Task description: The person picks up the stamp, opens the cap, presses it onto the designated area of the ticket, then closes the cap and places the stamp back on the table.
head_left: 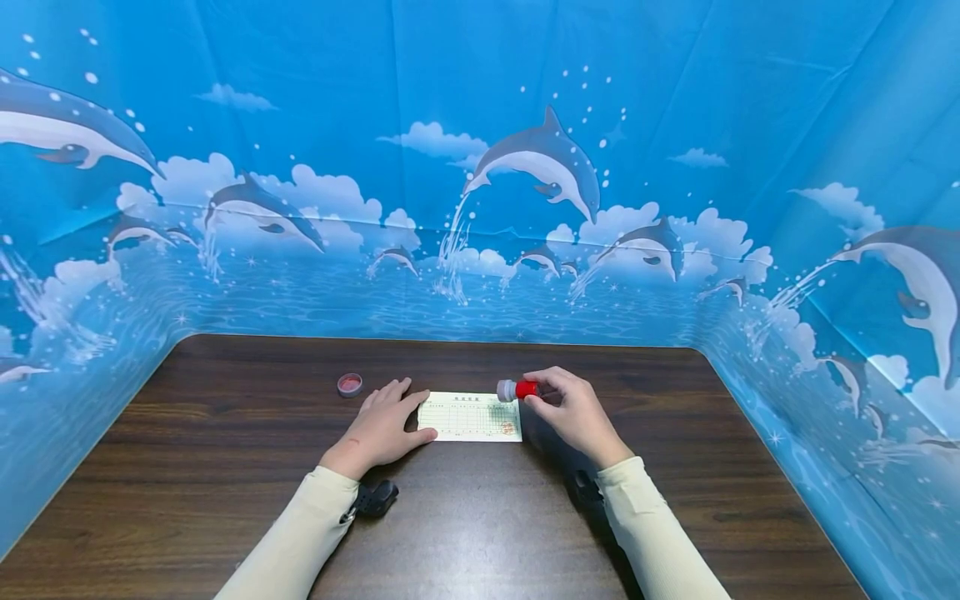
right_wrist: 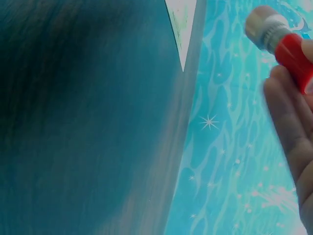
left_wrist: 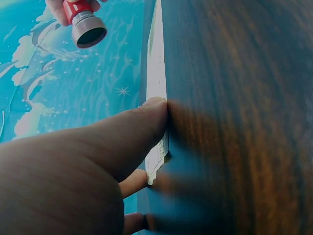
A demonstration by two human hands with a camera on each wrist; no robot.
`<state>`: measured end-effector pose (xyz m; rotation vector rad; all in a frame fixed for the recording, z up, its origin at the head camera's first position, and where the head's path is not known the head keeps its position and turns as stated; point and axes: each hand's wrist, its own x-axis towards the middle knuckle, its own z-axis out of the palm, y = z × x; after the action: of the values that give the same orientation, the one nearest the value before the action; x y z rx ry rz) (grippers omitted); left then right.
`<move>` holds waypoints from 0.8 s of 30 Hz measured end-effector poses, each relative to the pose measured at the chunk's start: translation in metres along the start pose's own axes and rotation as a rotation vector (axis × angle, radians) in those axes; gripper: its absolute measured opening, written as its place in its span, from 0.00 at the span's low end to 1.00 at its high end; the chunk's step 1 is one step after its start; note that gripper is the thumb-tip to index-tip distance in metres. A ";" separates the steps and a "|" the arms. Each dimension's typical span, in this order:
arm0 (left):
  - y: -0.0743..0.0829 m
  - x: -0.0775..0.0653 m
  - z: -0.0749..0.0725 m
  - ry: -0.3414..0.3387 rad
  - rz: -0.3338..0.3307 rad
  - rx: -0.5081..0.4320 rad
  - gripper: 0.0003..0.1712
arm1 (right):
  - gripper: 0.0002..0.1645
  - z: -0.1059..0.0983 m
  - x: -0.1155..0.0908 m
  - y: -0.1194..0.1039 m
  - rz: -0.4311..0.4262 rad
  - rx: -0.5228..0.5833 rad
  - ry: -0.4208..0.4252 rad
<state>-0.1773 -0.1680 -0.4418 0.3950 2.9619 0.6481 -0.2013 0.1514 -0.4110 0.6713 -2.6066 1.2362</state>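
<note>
A pad of printed forms lies on the table, with a small reddish mark at its lower right corner. My left hand rests at its left end, thumb and index finger on its edges; the left wrist view shows the thumb pressing the pad's side. My right hand grips a round stamp by its red handle, held sideways over the pad's upper right corner. In the right wrist view, the stamp's grey head points away from the fingers.
A small round pot with red contents stands on the dark wooden table, beyond and left of my left hand. A blue curtain printed with dolphins borders the table at the back and sides.
</note>
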 end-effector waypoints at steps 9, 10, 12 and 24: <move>0.002 -0.003 0.000 0.010 0.000 -0.004 0.42 | 0.21 0.000 -0.001 0.003 -0.037 0.056 0.075; 0.002 -0.003 0.001 0.010 0.000 -0.006 0.42 | 0.21 0.000 -0.001 0.003 -0.038 0.058 0.080; 0.003 -0.004 0.001 0.011 0.000 -0.008 0.42 | 0.22 0.001 -0.002 0.003 -0.047 0.073 0.092; 0.004 -0.006 0.004 0.017 -0.004 -0.001 0.42 | 0.20 0.002 -0.004 0.006 -0.098 0.151 0.123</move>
<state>-0.1705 -0.1645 -0.4431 0.3846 2.9780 0.6556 -0.2006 0.1539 -0.4179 0.7153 -2.3703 1.4069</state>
